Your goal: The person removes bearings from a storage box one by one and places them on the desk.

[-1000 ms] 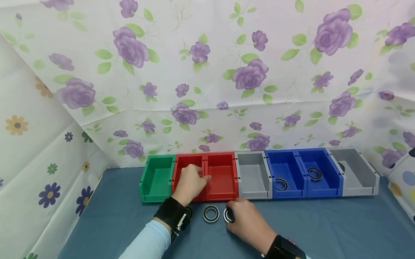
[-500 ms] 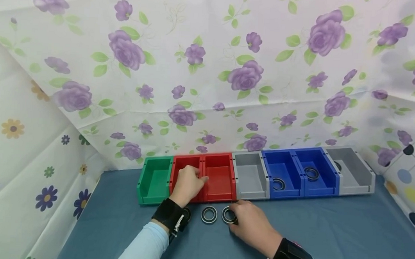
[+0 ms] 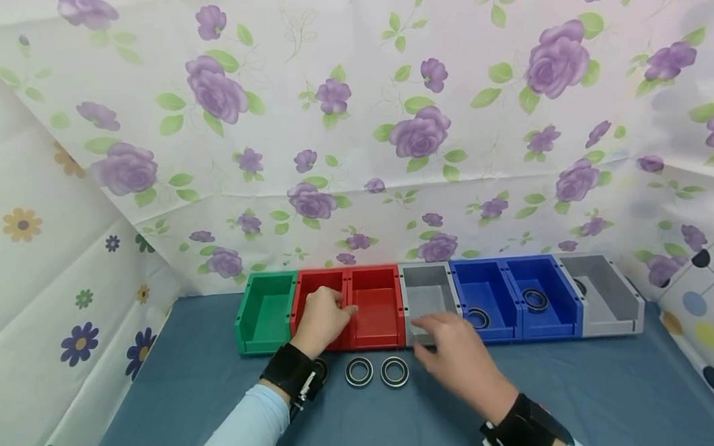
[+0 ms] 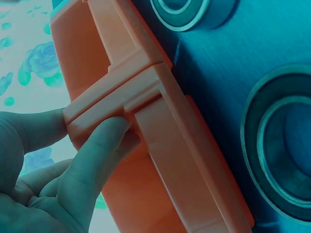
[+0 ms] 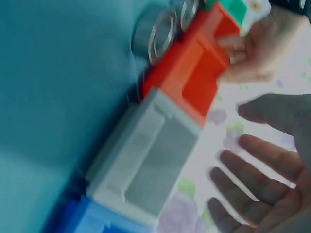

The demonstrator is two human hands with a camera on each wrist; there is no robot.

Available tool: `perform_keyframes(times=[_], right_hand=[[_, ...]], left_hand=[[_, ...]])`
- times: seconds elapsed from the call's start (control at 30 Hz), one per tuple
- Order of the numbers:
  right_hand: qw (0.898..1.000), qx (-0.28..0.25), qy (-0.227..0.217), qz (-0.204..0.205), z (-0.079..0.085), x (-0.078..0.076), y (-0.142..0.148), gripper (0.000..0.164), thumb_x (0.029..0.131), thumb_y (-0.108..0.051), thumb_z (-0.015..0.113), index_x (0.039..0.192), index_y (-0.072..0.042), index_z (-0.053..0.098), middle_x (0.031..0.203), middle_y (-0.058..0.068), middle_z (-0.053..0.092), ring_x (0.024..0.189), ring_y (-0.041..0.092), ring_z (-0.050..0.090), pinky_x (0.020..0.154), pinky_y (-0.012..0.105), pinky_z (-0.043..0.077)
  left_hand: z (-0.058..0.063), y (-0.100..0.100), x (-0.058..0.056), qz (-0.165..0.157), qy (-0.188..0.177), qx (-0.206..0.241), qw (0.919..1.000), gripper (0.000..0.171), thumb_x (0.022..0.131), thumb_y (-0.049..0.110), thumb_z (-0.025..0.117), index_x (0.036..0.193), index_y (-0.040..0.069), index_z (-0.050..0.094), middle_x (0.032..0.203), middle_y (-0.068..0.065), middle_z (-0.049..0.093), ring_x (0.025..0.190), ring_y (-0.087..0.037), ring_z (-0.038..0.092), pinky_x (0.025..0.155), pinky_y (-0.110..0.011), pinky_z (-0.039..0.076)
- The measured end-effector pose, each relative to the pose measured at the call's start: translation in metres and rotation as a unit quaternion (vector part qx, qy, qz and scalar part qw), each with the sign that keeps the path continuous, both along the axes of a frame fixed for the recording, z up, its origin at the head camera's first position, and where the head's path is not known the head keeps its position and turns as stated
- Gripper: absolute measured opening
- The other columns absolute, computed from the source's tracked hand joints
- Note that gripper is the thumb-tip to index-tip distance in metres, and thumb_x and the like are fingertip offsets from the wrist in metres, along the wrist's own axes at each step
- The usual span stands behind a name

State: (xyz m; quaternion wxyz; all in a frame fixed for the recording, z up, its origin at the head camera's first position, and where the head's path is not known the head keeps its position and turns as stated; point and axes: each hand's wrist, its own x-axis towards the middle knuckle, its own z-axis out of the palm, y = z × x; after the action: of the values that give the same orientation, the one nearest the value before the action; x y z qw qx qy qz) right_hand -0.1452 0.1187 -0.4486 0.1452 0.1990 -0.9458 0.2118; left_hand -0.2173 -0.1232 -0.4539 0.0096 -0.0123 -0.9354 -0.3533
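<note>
My left hand (image 3: 324,319) pinches the adjoining walls of two red storage bins (image 3: 379,308); in the left wrist view the thumb lies on one side of that red wall (image 4: 114,92) and a finger on the other. My right hand (image 3: 464,356) is in the air before the middle grey bin (image 3: 429,289), holding nothing, its fingers spread apart in the right wrist view. On the table in front of the red bins lie two ball bearings (image 3: 383,372), flat and side by side. A further bearing (image 3: 323,371) is partly hidden by the left wrist strap.
A green bin (image 3: 267,309) ends the row on the left. To the right, two blue bins (image 3: 489,290) each hold a bearing, and the end grey bin (image 3: 607,297) has one near its left wall. A flowered sheet hangs behind the row.
My right hand has let go of the rightmost bearing on the table and moved up and right, toward the middle grey bin. The left hand keeps its hold on the red bins.
</note>
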Motion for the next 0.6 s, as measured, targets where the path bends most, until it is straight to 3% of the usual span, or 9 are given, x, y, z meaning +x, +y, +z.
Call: perform_keyframes(times=[0.13, 0.23, 0.4, 0.6], right_hand=[[0.996, -0.04, 0.074, 0.012, 0.011, -0.012, 0.015, 0.04, 0.08, -0.025, 0.07, 0.118, -0.015, 0.063, 0.122, 0.004, 0.056, 0.114, 0.02, 0.048, 0.092, 0.044, 0.041], [0.994, -0.046, 0.099, 0.001, 0.017, -0.019, 0.025, 0.049, 0.08, -0.022, 0.07, 0.127, -0.014, 0.057, 0.134, 0.01, 0.047, 0.124, 0.028, 0.039, 0.096, 0.051, 0.035], [0.995, -0.023, 0.086, -0.041, 0.017, -0.029, 0.04, 0.062, 0.082, -0.02, 0.067, 0.139, -0.015, 0.044, 0.144, 0.015, 0.033, 0.132, 0.035, 0.027, 0.1, 0.056, 0.027], [0.996, -0.002, 0.06, -0.066, 0.01, -0.041, 0.06, 0.068, 0.082, -0.019, 0.069, 0.142, -0.011, 0.039, 0.145, 0.019, 0.03, 0.132, 0.039, 0.024, 0.101, 0.057, 0.024]], left_hand=[[0.0, -0.001, 0.0, 0.0, 0.0, -0.001, 1.0, 0.043, 0.081, 0.031, 0.072, 0.113, 0.003, 0.065, 0.089, -0.005, 0.066, 0.067, -0.01, 0.058, 0.058, -0.022, 0.049], [0.0, -0.001, 0.0, -0.001, 0.002, -0.001, 1.0, 0.042, 0.081, 0.03, 0.072, 0.112, 0.003, 0.066, 0.08, -0.001, 0.064, 0.063, -0.01, 0.056, 0.056, -0.022, 0.048], [0.0, -0.002, 0.0, -0.002, 0.002, 0.002, 1.0, 0.041, 0.081, 0.03, 0.072, 0.111, 0.003, 0.066, 0.08, -0.002, 0.065, 0.063, -0.01, 0.056, 0.056, -0.022, 0.048], [0.002, 0.0, 0.001, -0.001, 0.002, 0.004, 1.0, 0.043, 0.08, 0.031, 0.073, 0.112, 0.003, 0.065, 0.085, -0.003, 0.065, 0.065, -0.01, 0.057, 0.057, -0.022, 0.048]])
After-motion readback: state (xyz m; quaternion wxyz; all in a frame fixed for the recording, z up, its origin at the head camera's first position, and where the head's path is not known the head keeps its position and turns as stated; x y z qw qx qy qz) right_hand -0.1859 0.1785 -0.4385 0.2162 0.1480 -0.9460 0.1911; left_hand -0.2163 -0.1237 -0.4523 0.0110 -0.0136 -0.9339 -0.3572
